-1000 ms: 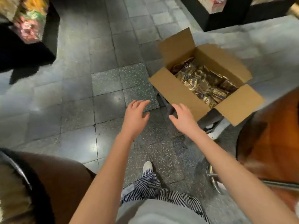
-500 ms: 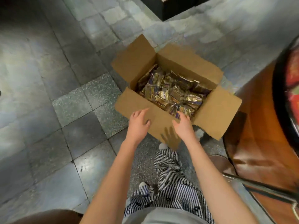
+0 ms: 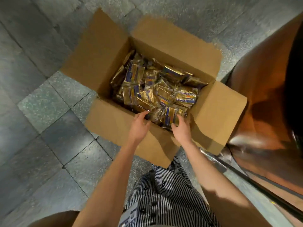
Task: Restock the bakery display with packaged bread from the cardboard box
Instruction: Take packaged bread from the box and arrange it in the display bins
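Observation:
An open cardboard box (image 3: 105, 51) stands on the tiled floor, all its flaps folded outward. It is filled with several gold-and-blue packaged breads (image 3: 157, 89). My left hand (image 3: 139, 126) reaches over the near flap, its fingertips touching the nearest packages. My right hand (image 3: 182, 128) is beside it, fingers curled against a gold package (image 3: 169, 116) at the box's near edge. Neither hand has clearly closed around a package.
Grey stone floor tiles (image 3: 49, 112) spread to the left and behind the box. A curved brown wooden display stand (image 3: 262, 104) with a metal rail (image 3: 246, 176) rises close on the right. My striped trousers (image 3: 164, 194) fill the bottom centre.
I have stepped closer and leaned over the box. Both hands have moved forward from above the floor, past the near flap, into the box's near edge onto the packages.

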